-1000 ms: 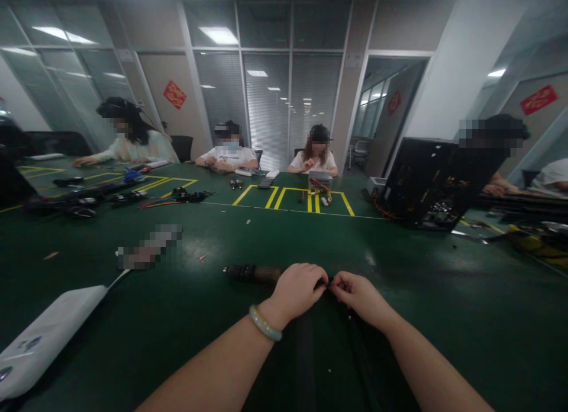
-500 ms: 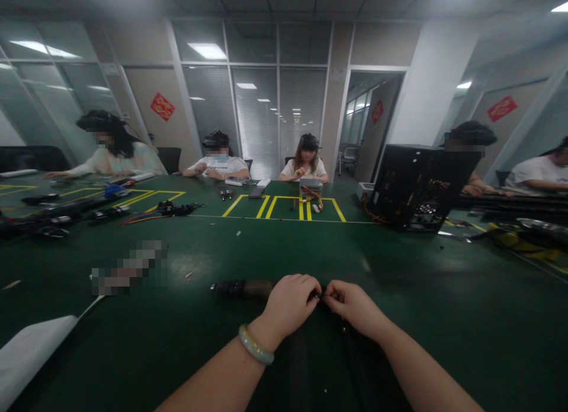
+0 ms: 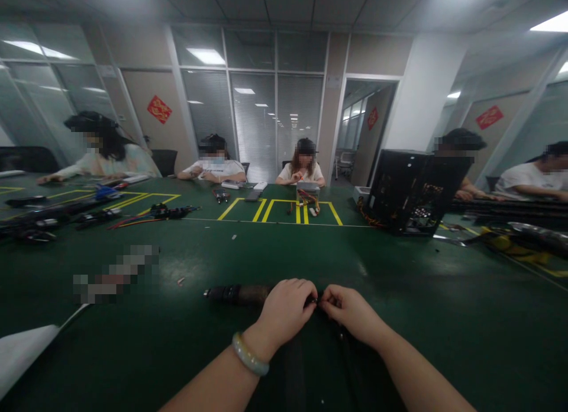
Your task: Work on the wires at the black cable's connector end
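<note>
A dark electric screwdriver (image 3: 248, 293) with a brownish body and a small metal tip lies on the green table, its tip pointing left. My left hand (image 3: 288, 308), with a pale bangle at the wrist, is closed around its rear end. Close against it, my right hand (image 3: 348, 314) pinches thumb and fingers together at that same end. What sits between the right fingertips is too small and dark to make out. A thin dark cord (image 3: 344, 350) runs from below the right hand toward me.
A black computer case (image 3: 403, 193) stands at the back right. Dark cables and parts (image 3: 97, 216) lie at the left. White paper (image 3: 22, 353) is at the front left. Across the green table (image 3: 399, 270), several people sit; one works at a metal box with wires (image 3: 308, 196).
The view has shifted slightly, so most things sit a little lower and further left. Both hands keep the same hold at the screwdriver's rear end.
</note>
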Demonstrator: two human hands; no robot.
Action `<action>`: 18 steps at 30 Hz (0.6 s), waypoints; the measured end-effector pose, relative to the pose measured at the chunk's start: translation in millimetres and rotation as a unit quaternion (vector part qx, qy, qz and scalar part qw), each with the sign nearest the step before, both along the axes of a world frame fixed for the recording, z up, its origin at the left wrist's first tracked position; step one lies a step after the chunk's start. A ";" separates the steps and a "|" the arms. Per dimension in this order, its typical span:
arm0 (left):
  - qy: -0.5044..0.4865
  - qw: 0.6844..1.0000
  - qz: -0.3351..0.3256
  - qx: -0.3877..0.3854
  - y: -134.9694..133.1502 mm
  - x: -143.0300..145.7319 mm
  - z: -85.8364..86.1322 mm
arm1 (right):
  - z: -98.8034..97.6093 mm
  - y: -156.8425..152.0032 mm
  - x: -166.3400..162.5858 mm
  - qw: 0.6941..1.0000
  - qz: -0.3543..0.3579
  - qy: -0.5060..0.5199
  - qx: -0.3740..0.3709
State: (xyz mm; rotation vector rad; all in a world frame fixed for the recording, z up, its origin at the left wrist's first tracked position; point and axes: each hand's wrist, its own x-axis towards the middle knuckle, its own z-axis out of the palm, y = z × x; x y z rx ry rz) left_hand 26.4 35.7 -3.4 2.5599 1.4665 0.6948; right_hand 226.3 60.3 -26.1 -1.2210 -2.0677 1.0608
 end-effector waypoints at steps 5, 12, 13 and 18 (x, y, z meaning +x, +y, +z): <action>-0.002 1.000 -0.006 0.003 0.8 -0.4 -1.2 | 3.7 -1.1 0.1 1.000 -0.005 -0.011 0.003; -0.012 1.000 0.001 0.009 0.9 0.0 -4.6 | -0.3 0.7 -0.2 1.000 -0.011 -0.017 0.006; -0.013 1.000 -0.002 0.009 0.9 0.0 -4.4 | -0.6 0.8 0.0 1.000 -0.010 -0.017 0.003; -0.018 1.000 -0.010 0.009 0.7 -0.6 -2.0 | 0.4 0.5 0.8 1.000 -0.005 -0.015 0.003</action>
